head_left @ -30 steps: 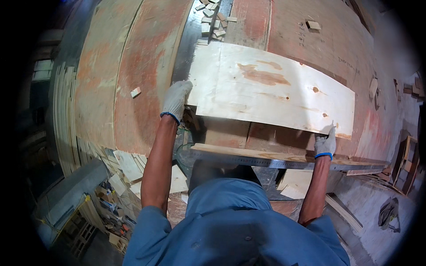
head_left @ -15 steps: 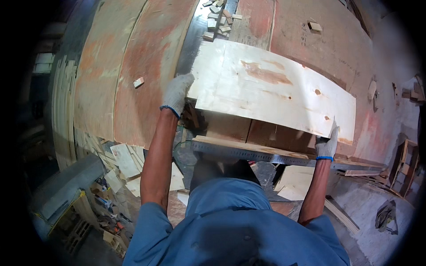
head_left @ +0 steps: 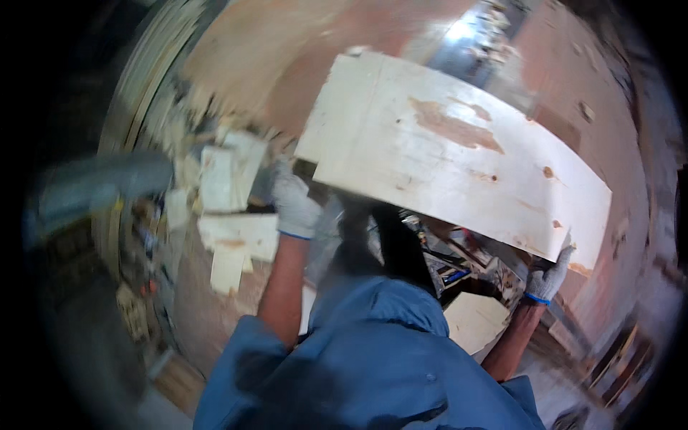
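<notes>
A long pale plywood panel [head_left: 430, 143] with brown patches and knots spans the view in front of me, seemingly held off the bench. My right hand [head_left: 548, 276], in a white knit glove with a blue cuff, grips its near edge toward the right end, thumb on top. My left hand [head_left: 295, 204], gloved alike, is closed at the panel's near left corner, beside a small notch. Motion blurs that hand, and its fingertips are partly hidden.
A reddish-brown worktop [head_left: 344, 32] lies beyond the panel, with small wood blocks [head_left: 491, 43] on a shiny metal strip. Plywood offcuts [head_left: 240, 236] lie at left, near a grey cylindrical shape [head_left: 104, 186]. Another offcut [head_left: 476, 322] lies below the panel's right half.
The view has swung, and the worktop now appears farther right. The panel has come away from its place over the metal strip, with both hands moving along at its edges.
</notes>
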Tool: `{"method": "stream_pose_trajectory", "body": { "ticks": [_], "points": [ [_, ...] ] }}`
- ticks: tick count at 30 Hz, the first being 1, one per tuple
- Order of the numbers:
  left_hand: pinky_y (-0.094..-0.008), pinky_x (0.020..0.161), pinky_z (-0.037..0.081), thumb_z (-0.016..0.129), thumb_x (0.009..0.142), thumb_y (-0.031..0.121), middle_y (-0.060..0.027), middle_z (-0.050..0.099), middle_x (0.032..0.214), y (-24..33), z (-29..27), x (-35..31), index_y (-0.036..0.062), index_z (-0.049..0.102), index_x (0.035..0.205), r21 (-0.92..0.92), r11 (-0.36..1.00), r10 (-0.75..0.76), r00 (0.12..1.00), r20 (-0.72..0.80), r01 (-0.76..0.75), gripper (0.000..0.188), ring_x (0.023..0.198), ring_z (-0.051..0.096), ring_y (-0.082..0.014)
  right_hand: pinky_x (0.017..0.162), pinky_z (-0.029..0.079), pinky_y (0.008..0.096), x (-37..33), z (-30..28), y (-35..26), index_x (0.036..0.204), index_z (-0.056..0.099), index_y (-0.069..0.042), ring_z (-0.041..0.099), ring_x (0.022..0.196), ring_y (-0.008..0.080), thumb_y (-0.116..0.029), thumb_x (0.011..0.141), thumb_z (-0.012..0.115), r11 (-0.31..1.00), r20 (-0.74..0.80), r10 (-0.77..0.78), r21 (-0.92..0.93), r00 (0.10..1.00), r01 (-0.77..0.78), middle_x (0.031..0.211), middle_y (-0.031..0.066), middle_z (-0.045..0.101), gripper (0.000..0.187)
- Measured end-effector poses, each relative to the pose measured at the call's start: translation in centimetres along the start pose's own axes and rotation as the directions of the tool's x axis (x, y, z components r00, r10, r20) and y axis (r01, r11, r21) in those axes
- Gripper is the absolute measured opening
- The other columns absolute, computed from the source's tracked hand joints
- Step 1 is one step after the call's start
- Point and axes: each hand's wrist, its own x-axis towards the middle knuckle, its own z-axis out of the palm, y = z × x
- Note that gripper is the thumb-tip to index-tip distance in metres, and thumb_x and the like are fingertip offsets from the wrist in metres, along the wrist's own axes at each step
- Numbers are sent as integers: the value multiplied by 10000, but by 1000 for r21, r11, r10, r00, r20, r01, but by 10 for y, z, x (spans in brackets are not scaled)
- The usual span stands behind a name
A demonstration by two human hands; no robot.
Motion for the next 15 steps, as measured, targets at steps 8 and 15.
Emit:
{"method": "stream_pose_trajectory", "body": {
  "ticks": [8,15],
  "points": [
    [-486,1109,441,567,1007,401,-188,547,1446,-54,-53,-236,47,465,1478,-232,960,131,983,-127,-158,597,1321,532,-333,1084,489,476,-82,1,50,1397,553,-75,604,1241,217,-377,1055,559,974,214,221,-104,951,-203,1376,68,619,456],
    [-408,1000,491,517,1033,295,-117,655,1245,103,-208,-316,56,563,1338,387,815,578,663,-476,-432,390,1141,623,-236,784,560,425,-275,109,170,1160,631,-78,696,877,341,-150,941,634,288,796,550,-465,253,837,956,173,719,231]
  ]
}}
